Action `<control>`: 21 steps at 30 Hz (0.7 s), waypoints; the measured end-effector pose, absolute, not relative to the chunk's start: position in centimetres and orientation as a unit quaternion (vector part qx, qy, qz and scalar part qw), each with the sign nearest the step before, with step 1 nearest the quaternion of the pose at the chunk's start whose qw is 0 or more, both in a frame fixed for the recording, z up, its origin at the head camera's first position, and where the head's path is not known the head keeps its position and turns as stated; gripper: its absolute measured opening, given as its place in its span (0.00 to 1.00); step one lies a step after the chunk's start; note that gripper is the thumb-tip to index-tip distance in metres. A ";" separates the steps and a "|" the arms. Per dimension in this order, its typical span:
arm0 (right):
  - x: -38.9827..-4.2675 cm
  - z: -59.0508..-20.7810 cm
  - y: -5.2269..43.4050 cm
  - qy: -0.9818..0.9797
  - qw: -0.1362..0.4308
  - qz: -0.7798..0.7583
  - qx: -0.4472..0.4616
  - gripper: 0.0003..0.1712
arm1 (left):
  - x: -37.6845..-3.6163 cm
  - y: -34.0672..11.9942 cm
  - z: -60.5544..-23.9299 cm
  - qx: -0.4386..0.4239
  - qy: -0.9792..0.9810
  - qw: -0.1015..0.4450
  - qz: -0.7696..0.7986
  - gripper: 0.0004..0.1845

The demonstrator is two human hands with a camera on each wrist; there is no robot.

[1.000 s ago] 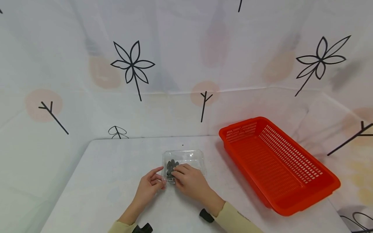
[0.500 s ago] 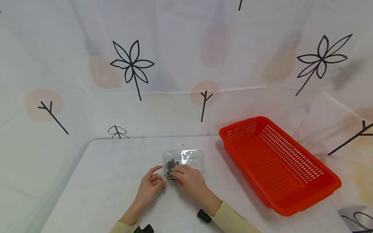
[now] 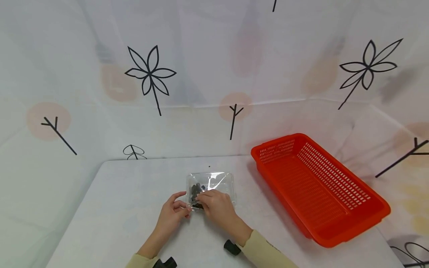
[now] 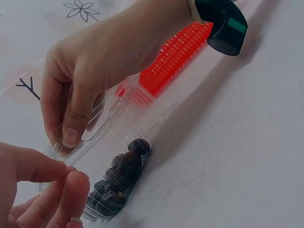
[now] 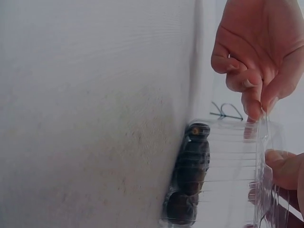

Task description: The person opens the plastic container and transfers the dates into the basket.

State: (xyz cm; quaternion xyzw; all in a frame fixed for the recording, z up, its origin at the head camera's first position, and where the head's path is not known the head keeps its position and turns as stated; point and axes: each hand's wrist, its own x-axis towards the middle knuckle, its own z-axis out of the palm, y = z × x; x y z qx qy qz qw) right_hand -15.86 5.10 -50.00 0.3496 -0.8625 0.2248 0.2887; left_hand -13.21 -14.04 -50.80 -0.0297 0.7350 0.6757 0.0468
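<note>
The left hand (image 3: pixel 170 216) pinched the near corner of the clear container (image 3: pixel 226 184), while the right hand (image 3: pixel 219 210), thumb and fingers nearly together, gripped the rim just beside it. Dark round fruit (image 4: pixel 126 171) lay inside, by the hands. The step seemed to be opening or closing the container, calling next for a steady left pinch while the right worked the edge.
</note>
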 end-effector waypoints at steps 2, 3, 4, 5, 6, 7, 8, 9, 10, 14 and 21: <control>-15.8 -49.8 5.1 -0.863 0.286 0.230 0.346 0.10 | -13.2 -14.0 -50.9 -0.029 0.735 0.049 0.676 0.33; -15.8 -49.7 5.0 -0.865 0.284 0.230 0.344 0.10 | -13.3 -14.1 -50.9 -0.029 0.736 0.050 0.675 0.33; -15.8 -49.6 5.0 -0.866 0.281 0.231 0.342 0.10 | -13.3 -14.1 -50.9 -0.028 0.736 0.051 0.675 0.33; -15.7 -49.5 5.0 -0.869 0.277 0.232 0.340 0.10 | -13.3 -14.1 -50.9 -0.027 0.735 0.052 0.675 0.33; -15.7 -49.5 5.0 -0.870 0.273 0.231 0.338 0.10 | -13.3 -14.1 -50.8 -0.028 0.734 0.052 0.676 0.33; -15.7 -49.4 5.0 -0.872 0.269 0.232 0.336 0.09 | -13.3 -14.1 -50.8 -0.028 0.733 0.053 0.678 0.33; -15.7 -49.4 5.0 -0.874 0.265 0.232 0.334 0.09 | -13.3 -14.1 -50.8 -0.028 0.731 0.053 0.680 0.33; -15.7 -49.4 5.0 -0.876 0.262 0.232 0.332 0.09 | -13.3 -14.1 -50.8 -0.028 0.730 0.052 0.681 0.33; -15.7 -49.4 4.9 -0.877 0.259 0.233 0.331 0.09 | -13.2 -14.1 -50.8 -0.028 0.728 0.052 0.683 0.33; -15.8 -49.4 4.9 -0.880 0.254 0.237 0.325 0.08 | -13.2 -14.0 -50.7 -0.028 0.726 0.052 0.685 0.33; -16.2 -49.0 5.0 -0.869 0.266 0.269 0.318 0.08 | -13.1 -14.0 -50.7 -0.037 0.727 0.056 0.683 0.30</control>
